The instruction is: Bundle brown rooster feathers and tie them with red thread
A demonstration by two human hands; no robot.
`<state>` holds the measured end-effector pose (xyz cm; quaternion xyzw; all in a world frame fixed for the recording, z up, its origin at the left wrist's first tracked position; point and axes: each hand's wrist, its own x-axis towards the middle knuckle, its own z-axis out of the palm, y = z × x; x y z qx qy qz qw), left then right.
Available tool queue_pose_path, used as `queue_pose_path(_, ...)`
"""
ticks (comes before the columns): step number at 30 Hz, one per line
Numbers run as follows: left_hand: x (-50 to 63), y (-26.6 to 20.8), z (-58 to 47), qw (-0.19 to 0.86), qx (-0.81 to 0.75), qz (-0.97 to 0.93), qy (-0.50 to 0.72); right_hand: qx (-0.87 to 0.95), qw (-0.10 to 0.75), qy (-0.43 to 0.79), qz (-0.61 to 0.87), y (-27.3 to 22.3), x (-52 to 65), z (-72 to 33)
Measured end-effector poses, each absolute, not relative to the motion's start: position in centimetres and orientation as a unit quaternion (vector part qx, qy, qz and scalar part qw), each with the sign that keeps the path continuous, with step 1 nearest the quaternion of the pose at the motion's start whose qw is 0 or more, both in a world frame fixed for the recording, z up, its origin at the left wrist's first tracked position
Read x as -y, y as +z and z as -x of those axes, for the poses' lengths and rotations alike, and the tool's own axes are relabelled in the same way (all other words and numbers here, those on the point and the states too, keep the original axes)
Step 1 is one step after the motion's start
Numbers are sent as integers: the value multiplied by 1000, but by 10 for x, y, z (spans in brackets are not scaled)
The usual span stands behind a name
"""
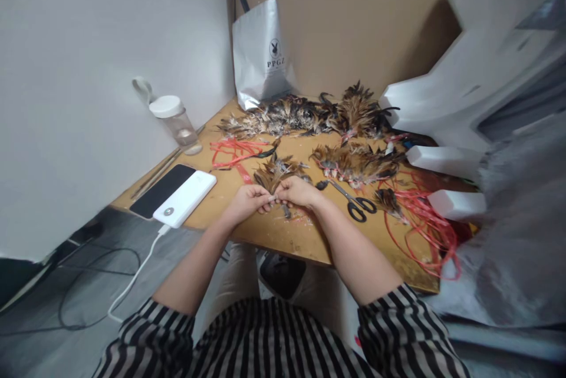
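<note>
My left hand (250,200) and my right hand (297,191) meet over the near part of the table, both closed with fingertips pinched together. A small bunch of brown feathers (276,170) fans out just beyond them, and my right fingers close at its near end. What my left fingertips pinch is too small to make out. Below the hands lies a small dark feather tuft (286,211) among reddish scraps. To the right, scissors with black handles (356,204) rest beside a row of tied brown feathers (358,163).
Along the back lies a long heap of feathers (300,115) before a silver bag (260,53). Red plastic strips (234,151) lie left, with more red strips (427,224) at right. A white power bank (184,198), a dark phone (161,189) and a lidded bottle (177,121) occupy the left side.
</note>
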<state>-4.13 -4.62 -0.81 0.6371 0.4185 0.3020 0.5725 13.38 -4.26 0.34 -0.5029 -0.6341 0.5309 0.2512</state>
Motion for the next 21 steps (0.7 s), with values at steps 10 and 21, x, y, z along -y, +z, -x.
queue_pose_path(10, 43, -9, 36, 563, -479, -604, 299, 761, 134, 276, 572, 20, 47, -136)
queue_pose_path(21, 41, -22, 37, 532, -476, -633, 299, 688, 244, 438, 525, 15, 47, -128)
